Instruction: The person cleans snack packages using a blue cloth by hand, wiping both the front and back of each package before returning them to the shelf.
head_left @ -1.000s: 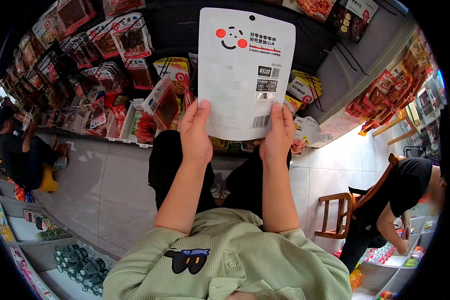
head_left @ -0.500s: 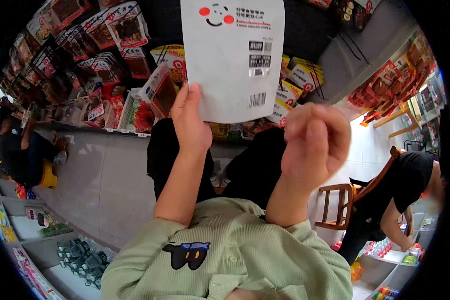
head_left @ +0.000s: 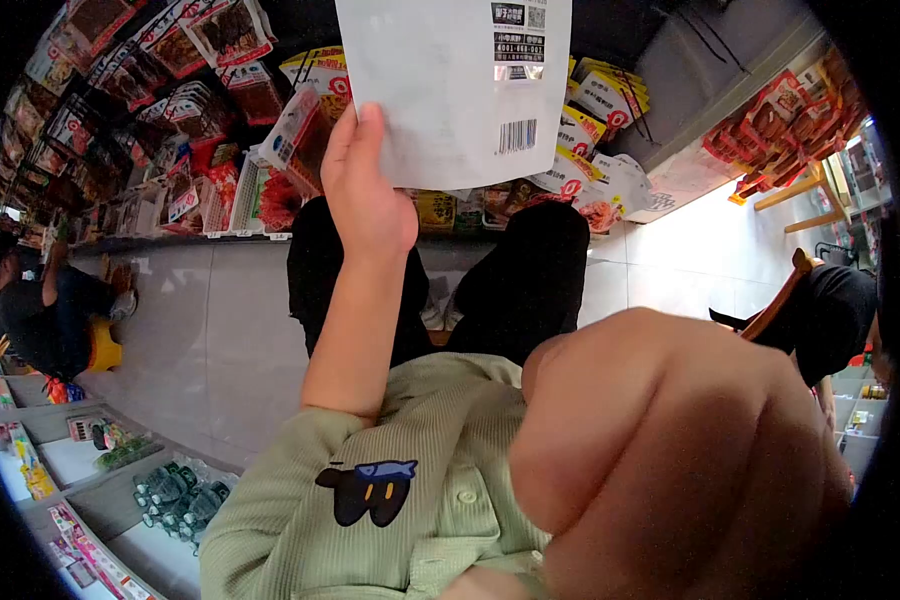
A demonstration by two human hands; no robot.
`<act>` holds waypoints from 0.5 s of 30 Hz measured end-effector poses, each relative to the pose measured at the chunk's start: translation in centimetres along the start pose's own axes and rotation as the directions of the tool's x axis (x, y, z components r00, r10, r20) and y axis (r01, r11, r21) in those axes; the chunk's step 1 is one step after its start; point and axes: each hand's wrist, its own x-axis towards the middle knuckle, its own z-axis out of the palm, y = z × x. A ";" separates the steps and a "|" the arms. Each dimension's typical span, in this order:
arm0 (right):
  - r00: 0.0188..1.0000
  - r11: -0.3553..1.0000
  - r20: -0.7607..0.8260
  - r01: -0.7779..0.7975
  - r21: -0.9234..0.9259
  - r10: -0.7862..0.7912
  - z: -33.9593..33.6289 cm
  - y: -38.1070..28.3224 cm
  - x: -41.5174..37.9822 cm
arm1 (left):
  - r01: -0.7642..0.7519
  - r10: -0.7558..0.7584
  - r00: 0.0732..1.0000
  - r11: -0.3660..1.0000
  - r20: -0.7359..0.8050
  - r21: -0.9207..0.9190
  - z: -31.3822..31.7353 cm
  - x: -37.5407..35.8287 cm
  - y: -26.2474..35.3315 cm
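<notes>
My left hand (head_left: 368, 190) grips the lower left edge of a white pouch (head_left: 440, 110), its thumb on the side facing me. The pouch is upright, with a barcode and dark printed labels on its right part; its top runs out of view. Close to the camera, my right hand (head_left: 680, 450) is large and blurred at the lower right. Its fingers are curled into a fist with the knuckles toward me. Whether anything lies inside that fist is hidden. Behind the pouch hang yellow-and-white snack packets (head_left: 605, 95).
A rack of packaged snacks (head_left: 185, 110) spans the far side. A seated person (head_left: 45, 310) is at the left, and a person in black (head_left: 840, 310) is at the right by a wooden chair (head_left: 785, 290). Shelves with bottles (head_left: 180, 500) stand at the lower left.
My right hand has moved from beside the pouch toward the camera, down and right in view. The pouch and my left hand now appear higher; the left hand keeps its grip.
</notes>
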 end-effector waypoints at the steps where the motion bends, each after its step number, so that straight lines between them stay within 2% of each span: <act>1: 1.000 1.000 -0.001 -0.005 -0.005 0.005 -0.1 0.0 -0.1 | -0.002 0.002 1.000 1.000 0.002 -0.011 0.0 0.0 0.0; 8: 0.999 0.998 0.008 -0.037 -0.053 0.038 -0.6 0.1 -0.1 | 0.025 -0.025 1.000 1.000 -0.018 -0.019 0.2 -0.2 -0.1; 15: 0.998 0.996 0.013 -0.058 -0.074 0.059 -1.1 0.0 0.1 | -0.009 0.008 0.999 1.000 -0.043 -0.007 0.1 -0.2 -0.1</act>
